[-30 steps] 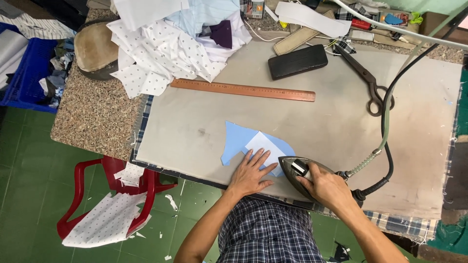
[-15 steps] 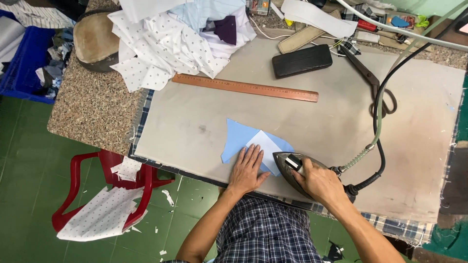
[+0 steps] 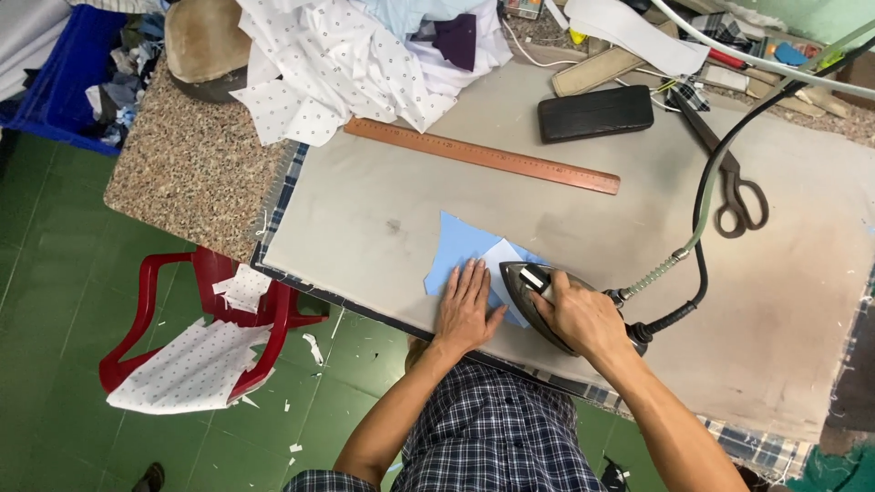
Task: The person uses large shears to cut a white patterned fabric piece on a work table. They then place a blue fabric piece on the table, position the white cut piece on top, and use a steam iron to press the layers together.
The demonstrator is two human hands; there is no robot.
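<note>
At the near edge of the padded pressing board (image 3: 383, 228), the right hand (image 3: 583, 319) is wrapped tight around the handle of a dark steam iron (image 3: 529, 284), whose pointed nose lies on the right side of a small light blue fabric piece (image 3: 456, 251). A white, paler piece (image 3: 501, 260) sits on top of the blue one, just beside the iron's tip and partly under it. The left hand (image 3: 467, 305) lies flat, fingers spread and apart, pressing the lower part of the blue fabric onto the board; it grips nothing.

Judging by how things lie, the pressing seems under way rather than finished: the iron covers only the right corner of the pieces, and the left and upper parts of the blue fabric are bare. Whether those parts are already flat enough cannot be told from this view.

Behind the iron, a thick black cord (image 3: 702, 228) with a spring-wrapped hose runs up and off toward the far right. Further out lie a long wooden ruler (image 3: 483, 157), a black rectangular block (image 3: 594, 113) and a pair of scissors (image 3: 734, 191), all well apart from the hands. A heap of white dotted cloth (image 3: 337, 64) is piled at the far left corner, and a red plastic chair (image 3: 182, 319) with a scrap of the same cloth stands on the green floor below.
</note>
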